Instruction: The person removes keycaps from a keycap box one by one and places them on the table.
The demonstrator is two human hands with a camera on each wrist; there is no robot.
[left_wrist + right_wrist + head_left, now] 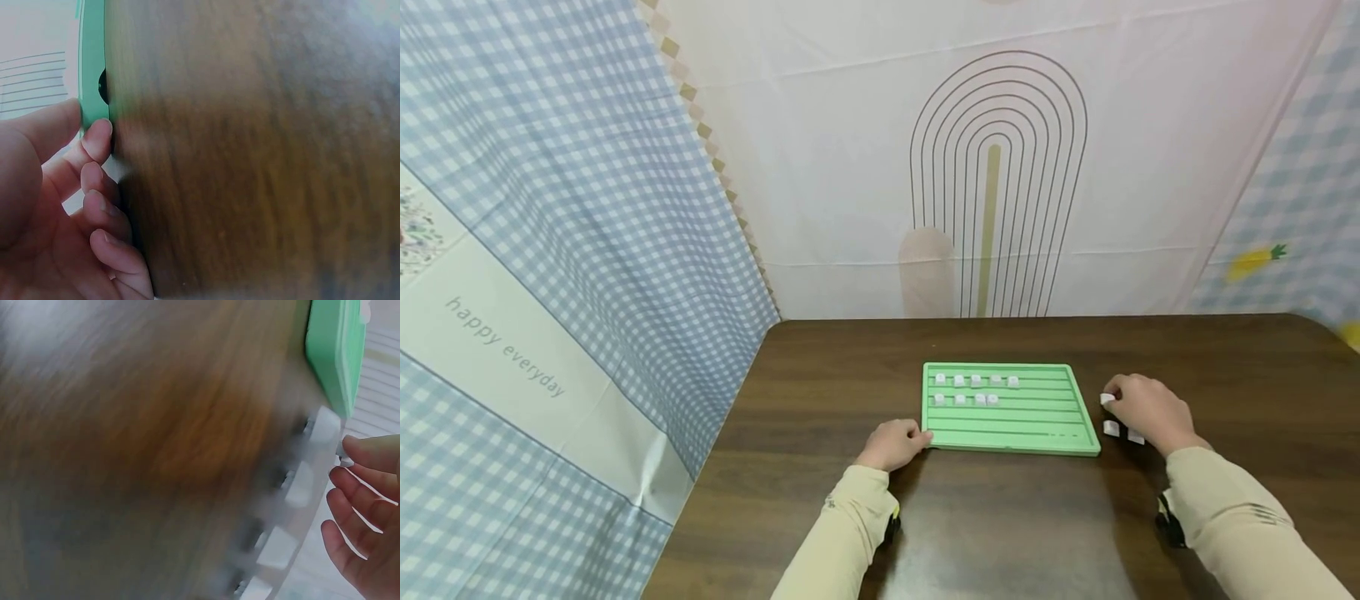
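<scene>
A green ridged board point(1000, 425) lies on the table, with several white keycap-like pieces point(976, 381) standing in its two upper rows. My left hand point(891, 445) pinches the board's lower left corner between thumb and index finger; the left wrist view shows the green edge point(94, 56) between them. To the right of the board, my right hand point(1152, 412) pinches a small white piece point(1107, 399) between thumb and finger, also visible in the right wrist view point(344, 457). Loose white pieces point(1111, 428) lie beside that hand, several in a row in the right wrist view.
The brown wooden table point(820, 375) extends around the board on all sides. Behind it hangs a white cloth point(842, 167) with an arch pattern, and blue checked cloth point(587, 167) hangs at the left.
</scene>
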